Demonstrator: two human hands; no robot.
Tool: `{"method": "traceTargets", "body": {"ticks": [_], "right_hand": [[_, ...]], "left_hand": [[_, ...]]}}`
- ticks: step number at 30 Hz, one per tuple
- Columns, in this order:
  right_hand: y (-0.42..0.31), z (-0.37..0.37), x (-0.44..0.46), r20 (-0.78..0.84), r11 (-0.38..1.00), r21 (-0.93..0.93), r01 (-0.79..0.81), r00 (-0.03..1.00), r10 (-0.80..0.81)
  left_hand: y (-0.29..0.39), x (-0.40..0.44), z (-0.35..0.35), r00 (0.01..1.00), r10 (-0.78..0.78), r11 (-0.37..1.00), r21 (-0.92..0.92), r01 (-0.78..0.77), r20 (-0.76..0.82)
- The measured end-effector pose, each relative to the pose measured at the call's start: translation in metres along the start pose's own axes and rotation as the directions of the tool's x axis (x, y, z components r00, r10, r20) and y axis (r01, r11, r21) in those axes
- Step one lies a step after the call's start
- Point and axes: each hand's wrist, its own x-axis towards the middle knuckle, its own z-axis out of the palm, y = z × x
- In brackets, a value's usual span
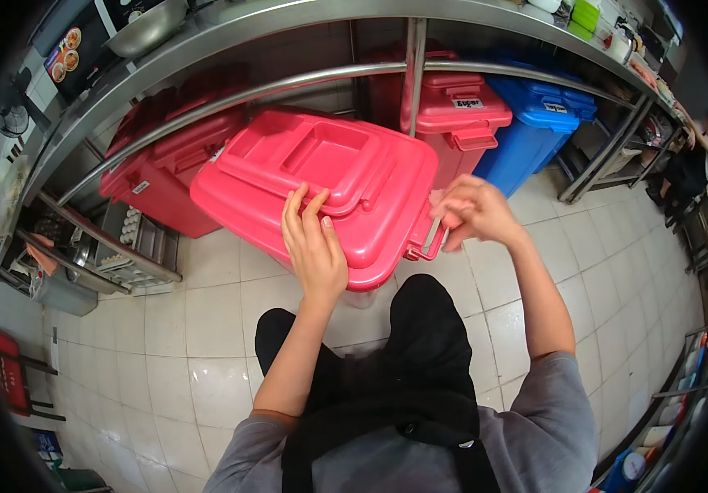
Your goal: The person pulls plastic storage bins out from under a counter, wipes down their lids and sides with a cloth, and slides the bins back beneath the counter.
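Red bin [276, 179]: stood on the tiled floor [218, 329], directly before the person's knees and in front of the steel surface [276, 23], set at a slant.
Lid [382, 238]: laid over the bin, so the contents are hidden; a raised panel with shallow recesses is moulded into its top.
Left hand [314, 251]: laid flat on the lid, fingers extended and slightly parted, the fingertips placed at the raised panel's near edge; nothing is grasped.
Right hand [481, 212]: held just beside the lid's right corner, fingers curled inward; something pink is seen at the fingertips, but whether it is gripped cannot be told.
Handle [417, 254]: fixed at that corner, close below the curled fingers; contact cannot be made out.
Left-hand red bin [177, 197]: kept partly under the surface, lidded, marked with a white label.
Right-hand red bin [448, 119]: placed behind the rail [304, 78], closed by its lid, also labelled.
Blue bin [526, 115]: stood just beside it, lidded and labelled; its contents are likewise covered.
Tray [111, 264]: stored low at the left, with pale rounded items [130, 223] held in it.
Metal bowl [152, 31]: rested on the surface, tilted.
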Motion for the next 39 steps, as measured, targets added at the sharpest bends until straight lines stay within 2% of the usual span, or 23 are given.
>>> {"method": "traceTargets", "body": {"ticks": [2, 3, 5, 6, 7, 10, 11, 13, 14, 16, 17, 19, 20, 21, 23, 25, 27, 29, 31, 35, 37, 38, 39], "right_hand": [[0.026, -0.020, 0.008, -0.297, 0.918, -0.366, 0.149, 0.917, -0.267], [0.023, -0.016, 0.009, -0.293, 0.918, -0.367, 0.150, 0.918, -0.267], [0.019, 0.003, 0.014, -0.422, 0.888, -0.455, 0.059, 0.865, -0.273], [0.014, 0.015, 0.014, -0.316, 0.837, -0.535, 0.113, 0.892, -0.322], [0.013, 0.023, 0.012, -0.311, 0.839, -0.532, 0.117, 0.894, -0.322], [0.015, 0.038, 0.006, -0.317, 0.702, -0.694, 0.159, 0.808, -0.497], [0.014, 0.038, 0.007, -0.318, 0.703, -0.694, 0.156, 0.810, -0.493], [0.011, 0.033, 0.012, -0.149, 0.502, -0.824, 0.262, 0.755, -0.638], [0.009, 0.028, 0.011, -0.150, 0.501, -0.826, 0.258, 0.756, -0.637], [0.003, 0.013, 0.010, -0.040, 0.510, -0.818, 0.266, 0.859, -0.511], [0.000, 0.002, 0.010, -0.039, 0.508, -0.818, 0.270, 0.855, -0.517], [-0.008, -0.021, 0.011, 0.003, 0.547, -0.818, 0.177, 0.953, -0.303], [-0.010, -0.024, 0.012, -0.112, 0.582, -0.807, 0.100, 0.942, -0.316], [-0.008, -0.022, 0.013, -0.110, 0.579, -0.809, 0.099, 0.943, -0.316], [0.002, -0.004, 0.018, -0.271, 0.685, -0.725, 0.074, 0.883, -0.383], [0.003, 0.021, 0.016, -0.254, 0.712, -0.695, 0.103, 0.891, -0.377], [0.006, 0.033, 0.016, -0.196, 0.576, -0.800, 0.165, 0.836, -0.512], [0.004, 0.036, 0.014, -0.163, 0.538, -0.818, 0.204, 0.815, -0.556], [0.003, 0.034, 0.011, -0.067, 0.436, -0.843, 0.317, 0.741, -0.668], [0.012, 0.027, 0.017, -0.158, 0.516, -0.826, 0.227, 0.786, -0.598], [0.027, 0.013, 0.031, -0.229, 0.507, -0.862, 0.020, 0.876, -0.424], [0.038, 0.003, 0.039, -0.311, 0.652, -0.758, 0.002, 0.878, -0.364], [0.032, -0.004, 0.048, -0.308, 0.651, -0.759, 0.010, 0.875, -0.373]], "left_hand": [[0.000, 0.000, 0.000, 1.000, -0.007, 1.000, -0.015, 0.006, -0.004], [0.000, -0.001, 0.000, 1.000, -0.010, 1.000, -0.014, 0.010, -0.005], [-0.001, -0.001, -0.001, 1.000, -0.001, 1.000, -0.012, 0.001, -0.009], [-0.001, -0.001, -0.001, 1.000, -0.003, 1.000, -0.008, 0.003, -0.008], [-0.001, -0.001, -0.001, 1.000, -0.009, 1.000, -0.016, 0.009, -0.008], [-0.003, -0.001, 0.000, 1.000, -0.010, 1.000, -0.010, 0.010, -0.014], [-0.002, -0.002, 0.001, 1.000, 0.000, 1.000, -0.002, 0.000, -0.013], [-0.002, -0.001, 0.001, 1.000, 0.000, 1.000, -0.008, 0.000, -0.011], [-0.002, -0.001, 0.002, 1.000, 0.001, 1.000, -0.009, -0.001, -0.013], [-0.002, -0.002, 0.002, 1.000, 0.004, 1.000, -0.015, -0.004, -0.012], [-0.003, -0.002, 0.001, 1.000, 0.009, 1.000, -0.015, -0.010, -0.013], [-0.005, -0.001, 0.000, 1.000, 0.020, 1.000, -0.004, -0.020, -0.015], [-0.004, -0.002, 0.000, 1.000, 0.022, 1.000, -0.002, -0.022, -0.012], [-0.004, -0.002, 0.001, 1.000, 0.020, 1.000, -0.005, -0.020, -0.013], [-0.005, -0.003, 0.002, 1.000, 0.008, 1.000, -0.010, -0.008, -0.026], [-0.004, -0.003, 0.002, 1.000, 0.005, 1.000, -0.019, -0.005, -0.023], [-0.004, -0.002, 0.001, 1.000, -0.002, 1.000, -0.019, 0.002, -0.031], [-0.002, -0.002, 0.001, 1.000, -0.010, 1.000, -0.004, 0.010, -0.003], [-0.002, -0.003, 0.002, 1.000, -0.002, 1.000, 0.006, 0.002, -0.002], [0.001, -0.003, 0.003, 1.000, -0.001, 1.000, -0.008, 0.001, -0.002], [-0.003, -0.005, 0.002, 1.000, 0.008, 1.000, -0.009, -0.008, -0.007], [-0.005, -0.003, 0.002, 1.000, 0.011, 1.000, -0.012, -0.012, -0.018], [-0.005, -0.002, 0.002, 1.000, 0.013, 1.000, -0.008, -0.013, -0.027]]}}
